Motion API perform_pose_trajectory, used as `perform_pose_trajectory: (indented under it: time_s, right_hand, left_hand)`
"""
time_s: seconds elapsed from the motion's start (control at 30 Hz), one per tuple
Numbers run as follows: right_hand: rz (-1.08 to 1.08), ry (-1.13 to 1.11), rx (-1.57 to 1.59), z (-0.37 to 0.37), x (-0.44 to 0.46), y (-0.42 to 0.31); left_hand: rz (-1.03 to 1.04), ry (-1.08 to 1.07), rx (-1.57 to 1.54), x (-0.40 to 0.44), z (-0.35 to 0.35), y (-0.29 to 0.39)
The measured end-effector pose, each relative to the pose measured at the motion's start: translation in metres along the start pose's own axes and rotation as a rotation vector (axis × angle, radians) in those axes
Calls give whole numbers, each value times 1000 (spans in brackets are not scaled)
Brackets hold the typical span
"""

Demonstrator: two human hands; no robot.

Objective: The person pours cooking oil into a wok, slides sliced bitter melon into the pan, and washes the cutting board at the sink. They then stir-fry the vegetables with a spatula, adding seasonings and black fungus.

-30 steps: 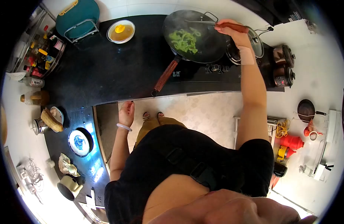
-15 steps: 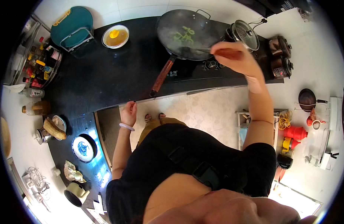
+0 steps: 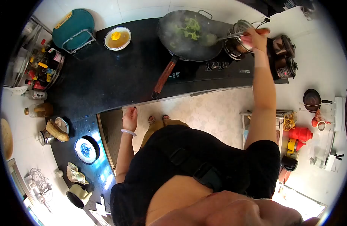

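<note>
My right hand point(image 3: 258, 39) is closed round the wooden handle of a metal spatula point(image 3: 230, 36), right of the wok. The spatula's blade is inside the dark wok point(image 3: 203, 52), beside sliced green vegetables point(image 3: 191, 29). Steam rises from the wok, whose brown wooden handle point(image 3: 165, 77) points toward me. My left hand point(image 3: 130, 119) hangs by the counter's front edge with its fingers curled in, a pale bracelet on the wrist. Whether anything is in it cannot be made out. A white bowl point(image 3: 117, 38) of yellowish liquid with a yellow object stands left of the wok.
A green board point(image 3: 73, 29) stands in a rack at the back left, near bottles point(image 3: 40, 69). A blue-and-white plate point(image 3: 85, 151) and a beige pot point(image 3: 78, 196) are on the left counter. A glass lid point(image 3: 244, 29) and two dark pots point(image 3: 284, 67) are at right.
My right hand has swung down and then back up to the right with the spatula. The green vegetables have shifted in the wok. My left hand has barely moved.
</note>
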State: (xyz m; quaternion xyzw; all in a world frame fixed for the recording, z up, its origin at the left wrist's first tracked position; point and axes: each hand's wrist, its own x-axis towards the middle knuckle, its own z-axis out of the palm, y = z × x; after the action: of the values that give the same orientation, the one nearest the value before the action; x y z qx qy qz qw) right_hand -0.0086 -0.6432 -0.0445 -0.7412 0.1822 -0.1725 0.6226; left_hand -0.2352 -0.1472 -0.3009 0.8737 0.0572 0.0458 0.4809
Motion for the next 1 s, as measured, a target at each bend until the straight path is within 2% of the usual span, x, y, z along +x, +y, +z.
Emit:
perform_pose_trajectory:
  time_s: [0.03,0.1,0.17,0.2,0.3,0.37,0.5,0.63,0.73,0.83,0.87,1.0]
  right_hand:
    - [132,65,175,8,7,17]
    - [311,-31,595,4,46,95]
    - [343,-42,752,13,21,107]
    - [307,-139,774,11,20,111]
    - [44,-416,494,-4,6,72]
    - [-46,-530,372,-16,-3,33]
    - [-197,-465,272,8,5,17]
    - [-230,-290,237,74,10,39]
    - [-252,-512,184,93,-9,21]
    - [-544,-946,-195,85,-46,-22]
    - [-455,-1067,-152,79,-67,-39]
    - [-864,-1205,-320,55,-124,-77]
  left_hand:
    - [14,14,-2,-1,3,-3]
    - [-40,-2,-31,-3,5,1]
    - [-69,-10,-28,-5,-1,15]
    - [-55,4,-25,-4,-3,14]
    - [-42,23,-12,-6,-6,-1]
    - [-51,33,-14,-4,-5,-11]
    - [-47,24,-28,-3,-3,-8]
    - [-25,3,-46,-1,5,-6]
    - [3,-11,-34,0,4,-3]
    - [9,-13,-1,4,-1,2]
    - [5,-14,17,5,-2,3]
    - [16,-15,33,10,-3,-6]
